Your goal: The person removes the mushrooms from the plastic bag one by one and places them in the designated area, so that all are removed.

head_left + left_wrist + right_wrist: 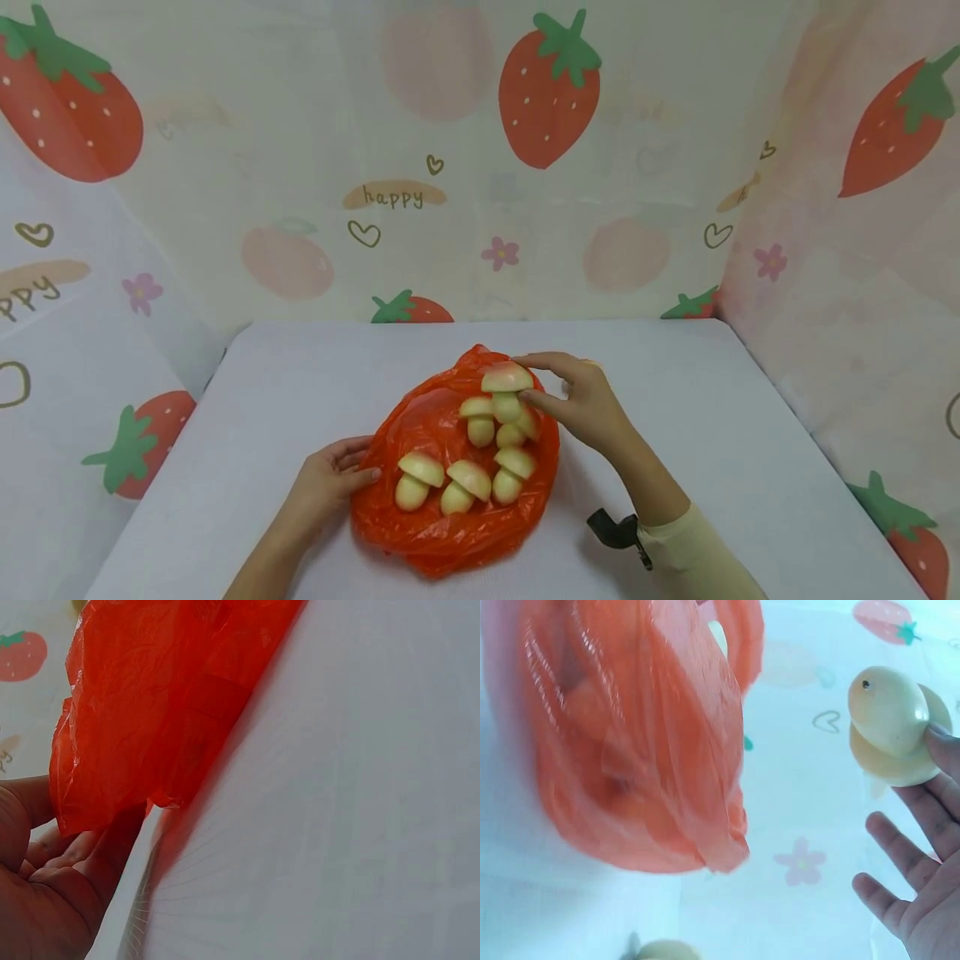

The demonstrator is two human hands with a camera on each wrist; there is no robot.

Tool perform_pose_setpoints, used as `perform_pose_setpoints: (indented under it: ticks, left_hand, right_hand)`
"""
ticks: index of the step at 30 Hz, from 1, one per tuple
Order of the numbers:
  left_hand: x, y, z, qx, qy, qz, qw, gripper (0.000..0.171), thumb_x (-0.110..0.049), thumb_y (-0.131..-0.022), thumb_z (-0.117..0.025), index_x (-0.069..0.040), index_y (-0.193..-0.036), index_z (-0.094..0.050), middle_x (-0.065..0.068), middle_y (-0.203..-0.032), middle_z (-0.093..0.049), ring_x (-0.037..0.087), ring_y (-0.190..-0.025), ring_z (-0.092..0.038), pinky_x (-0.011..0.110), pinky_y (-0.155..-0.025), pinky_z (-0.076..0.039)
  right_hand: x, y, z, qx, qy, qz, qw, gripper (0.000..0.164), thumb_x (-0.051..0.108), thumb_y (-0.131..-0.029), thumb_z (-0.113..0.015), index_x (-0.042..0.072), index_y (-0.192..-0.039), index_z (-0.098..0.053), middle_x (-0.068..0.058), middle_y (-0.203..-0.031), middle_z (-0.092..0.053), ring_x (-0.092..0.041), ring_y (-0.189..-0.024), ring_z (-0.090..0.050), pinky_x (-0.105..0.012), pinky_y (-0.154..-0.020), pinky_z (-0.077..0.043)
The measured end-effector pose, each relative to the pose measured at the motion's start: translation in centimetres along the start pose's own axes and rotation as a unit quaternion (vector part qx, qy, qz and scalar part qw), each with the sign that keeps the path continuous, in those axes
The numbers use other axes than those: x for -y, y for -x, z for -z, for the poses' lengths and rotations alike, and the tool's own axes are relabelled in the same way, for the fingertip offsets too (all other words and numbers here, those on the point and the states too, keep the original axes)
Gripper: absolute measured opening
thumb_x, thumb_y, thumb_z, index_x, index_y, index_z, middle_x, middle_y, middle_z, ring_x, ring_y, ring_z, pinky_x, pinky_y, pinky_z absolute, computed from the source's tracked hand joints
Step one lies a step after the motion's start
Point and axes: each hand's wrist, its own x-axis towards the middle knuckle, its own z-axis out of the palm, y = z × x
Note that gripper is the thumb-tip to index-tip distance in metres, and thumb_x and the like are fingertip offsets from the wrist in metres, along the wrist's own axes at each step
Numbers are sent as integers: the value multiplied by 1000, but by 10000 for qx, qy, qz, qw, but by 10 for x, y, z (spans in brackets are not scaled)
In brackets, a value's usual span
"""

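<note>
A red plastic bag point(420, 417) lies spread on the table, its crumpled sides raised around several toy mushrooms point(419, 481) with pale stems and pink-tinged caps. My left hand point(327, 481) holds the bag's left edge, thumb in front and fingers behind. In the left wrist view the film of the bag point(150, 712) passes between thumb and fingers of that hand point(60, 885). Over the bag's far right side, my right hand point(581, 404) pinches one mushroom point(506, 379) between thumb and fingers. The right wrist view shows this mushroom point(889, 712) by its rounded stem end, the other fingers spread.
A white-covered table point(300, 383) stands under the bag, with a strawberry-print cloth point(465, 125) rising behind and at both sides. A black strap-like piece point(613, 530) hangs at my right sleeve. At the right wrist view's bottom edge is a pale rounded thing point(667, 949), its kind unclear.
</note>
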Motion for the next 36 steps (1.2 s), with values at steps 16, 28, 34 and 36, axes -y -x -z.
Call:
perform_pose_setpoints:
  ticks: [16, 28, 34, 36]
  left_hand:
    - [2, 3, -1, 90, 228, -97, 9997, 54, -11, -90, -79, -2, -139, -59, 20, -133, -66, 28, -120, -65, 33, -91, -60]
    - [3, -1, -1, 55, 280, -105, 9995, 54, -11, -88, -80, -2, -137, -60, 18, -131, -68, 28, -120, -66, 32, -91, -60]
    - [3, 0, 0, 82, 294, -133, 9994, 55, -11, -89, -80, -1, -138, -59, 19, -132, -67, 28, -120, -66, 31, -90, -60]
    - [3, 1, 0, 102, 290, -159, 9994, 55, -11, -89, -80, 0, -139, -59, 20, -132, -67, 28, -121, -66, 31, -90, -60]
  right_hand:
    - [-7, 28, 32, -436, 223, 198, 9986, 44, 17, -87, -83, 20, -129, -71, 3, -130, -70, -18, -129, -60, -25, -110, -46]
    - [-17, 33, 45, -541, 309, 186, 9979, 46, 14, -86, -84, 20, -130, -71, 1, -130, -70, -18, -128, -60, -18, -109, -42]
    - [-26, 35, 54, -648, 488, 258, 9964, 48, 10, -84, -84, 19, -129, -71, 1, -129, -71, -15, -128, -60, -15, -110, -39]
    - [-31, 34, 58, -709, 539, 228, 9958, 48, 9, -84, -84, 19, -130, -71, 1, -129, -71, -13, -128, -59, -14, -110, -38]
